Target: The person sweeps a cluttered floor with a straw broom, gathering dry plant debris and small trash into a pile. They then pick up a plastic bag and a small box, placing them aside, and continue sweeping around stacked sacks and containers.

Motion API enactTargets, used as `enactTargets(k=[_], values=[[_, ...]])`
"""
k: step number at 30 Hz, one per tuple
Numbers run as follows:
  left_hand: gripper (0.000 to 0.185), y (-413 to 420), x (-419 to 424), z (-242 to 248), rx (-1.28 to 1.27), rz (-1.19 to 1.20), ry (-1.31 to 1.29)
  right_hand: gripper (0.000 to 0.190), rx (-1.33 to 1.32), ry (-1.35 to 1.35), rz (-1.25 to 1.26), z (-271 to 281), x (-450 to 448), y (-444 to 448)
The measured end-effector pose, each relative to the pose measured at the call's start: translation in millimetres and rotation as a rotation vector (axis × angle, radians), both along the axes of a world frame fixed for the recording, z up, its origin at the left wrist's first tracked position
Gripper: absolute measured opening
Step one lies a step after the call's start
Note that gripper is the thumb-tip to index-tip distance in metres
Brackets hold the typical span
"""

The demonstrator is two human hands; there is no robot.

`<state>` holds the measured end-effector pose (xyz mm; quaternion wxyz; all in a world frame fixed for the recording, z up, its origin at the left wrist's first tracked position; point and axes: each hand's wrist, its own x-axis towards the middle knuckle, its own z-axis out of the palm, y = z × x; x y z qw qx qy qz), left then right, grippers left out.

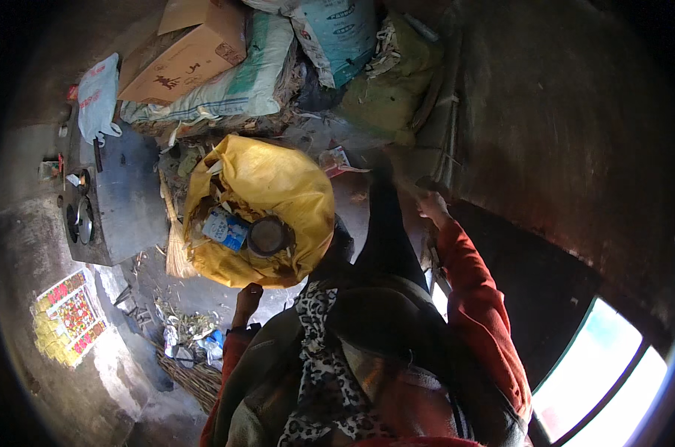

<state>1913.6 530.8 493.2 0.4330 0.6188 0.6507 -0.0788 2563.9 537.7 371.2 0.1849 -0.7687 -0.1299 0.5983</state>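
Note:
A yellow plastic sack (276,167) stands wide open before me, its rim rolled out. Inside lie a blue and white printed packet (225,228), a round dark container (267,236) and brown scraps. My left hand (249,298) is curled at the sack's near rim; whether it grips the plastic does not show. My right hand (435,208) reaches forward on the right, beside my leg, with its fingers bent near a blurred brownish thing; its hold is unclear. Left of the sack is a straw hand broom (178,251).
A grey stove-like block (128,195) with pots stands left. Beyond the sack are a cardboard box (186,64), woven sacks (259,67) and a colourful torn packet (335,161). Poles (452,128) lean right. Twigs (195,374) and plastic litter lie lower left.

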Motion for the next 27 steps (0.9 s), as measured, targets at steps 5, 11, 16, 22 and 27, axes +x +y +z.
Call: enactTargets(k=[5, 11, 16, 22, 27], values=[[0.018, 1, 47, 3, -0.063, 0.038, 0.040, 0.034, -0.090, 0.079, -0.185, -40, 61, 87], [0.021, 42, 157, 19, -0.279, 0.177, -0.053, 0.045, -0.312, -0.049, 0.116, -123, 168, 252], [0.024, 118, 255, 5, -0.237, 0.109, -0.057, 0.053, -0.136, -0.507, 0.653, -109, 195, 380], [0.023, 175, 308, -13, -0.290, 0.295, -0.101, 0.059, 0.600, -1.378, 0.448, -79, 159, 485], [0.024, 180, 310, -24, -0.282, 0.329, -0.099, 0.071, 0.383, -1.317, 0.632, -106, 186, 531]])
